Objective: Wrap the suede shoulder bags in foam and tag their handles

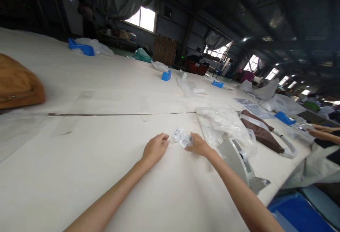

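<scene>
Between the slack left hand (154, 149) and seemingly pinching right hand (198, 145) lie barcode-striped labels (184, 141).

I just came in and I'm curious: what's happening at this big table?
A person is handling small white printed labels on the table. The right hand has its fingers at their edge; the left hand is close beside them. Crumpled clear plastic and a brown item lie to the right. Farther right, a co-worker's hands are at some clear plastic too.
</scene>
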A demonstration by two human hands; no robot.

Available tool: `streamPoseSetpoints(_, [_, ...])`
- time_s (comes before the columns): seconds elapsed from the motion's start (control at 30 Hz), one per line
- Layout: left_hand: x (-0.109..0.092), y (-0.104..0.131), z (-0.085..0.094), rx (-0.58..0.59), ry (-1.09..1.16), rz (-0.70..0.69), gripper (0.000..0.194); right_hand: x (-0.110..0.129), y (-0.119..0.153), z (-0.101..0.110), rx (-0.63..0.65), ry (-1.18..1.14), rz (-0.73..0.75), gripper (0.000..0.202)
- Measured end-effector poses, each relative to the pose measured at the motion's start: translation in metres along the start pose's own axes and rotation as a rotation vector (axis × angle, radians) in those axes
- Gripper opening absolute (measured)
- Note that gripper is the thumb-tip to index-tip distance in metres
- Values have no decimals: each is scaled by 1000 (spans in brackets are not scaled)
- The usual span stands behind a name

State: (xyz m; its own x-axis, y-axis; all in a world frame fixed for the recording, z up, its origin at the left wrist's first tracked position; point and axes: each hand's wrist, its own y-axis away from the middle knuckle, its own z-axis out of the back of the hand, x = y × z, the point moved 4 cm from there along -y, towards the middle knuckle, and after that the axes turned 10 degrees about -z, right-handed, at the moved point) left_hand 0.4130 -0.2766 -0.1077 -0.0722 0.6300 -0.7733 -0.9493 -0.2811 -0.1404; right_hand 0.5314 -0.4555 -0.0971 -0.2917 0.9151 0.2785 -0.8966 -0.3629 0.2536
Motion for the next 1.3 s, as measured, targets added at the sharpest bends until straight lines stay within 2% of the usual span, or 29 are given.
streamPoseSetpoints(0.17, [-15,-51,-27,101,-194,55,38,0,-22,8,79,125,-85,77])
streamPoseSetpoints(0.27, [-16,-67,-34,173,-262,115,45,-2,-27,5,123,105,-119,73])
streamPoseSetpoints(0.33, [-12,-72,-33,219,-289,147,47,-3,-28,0,155,58,-118,60])
streamPoseSetpoints(0.43, [-7,-74,-32,277,-312,173,36,-1,-23,-10,163,-28,-98,32])
streamPoseSetpoints(0.53, [-5,-69,-33,275,-331,169,26,4,-11,-18,141,-111,-88,16])
streamPoseSetpoints(0.7, [-11,-53,-34,140,-367,129,37,10,16,-24,104,-237,-70,6])
streamPoseSetpoints(0.8, [-17,-50,-37,123,-371,79,46,8,37,-28,139,-336,-47,3])
streamPoseSetpoints(0.97, [-18,-66,-40,148,-352,144,45,-10,69,-37,177,-651,-90,9])
streamPoseSetpoints(1.03, [-16,-75,-39,163,-332,176,43,-17,77,-42,164,-861,-137,9])
streamPoseSetpoints(1.13, [-13,-84,-36,158,-295,171,34,-20,80,-48,99,-1204,-182,25])
streamPoseSetpoints(1.23, [-12,-78,-32,101,-226,125,23,-14,75,-52,30,-1478,-169,38])
streamPoseSetpoints(1.3, [-14,-62,-33,74,-146,69,21,-7,73,-54,-1,-1607,-142,42])
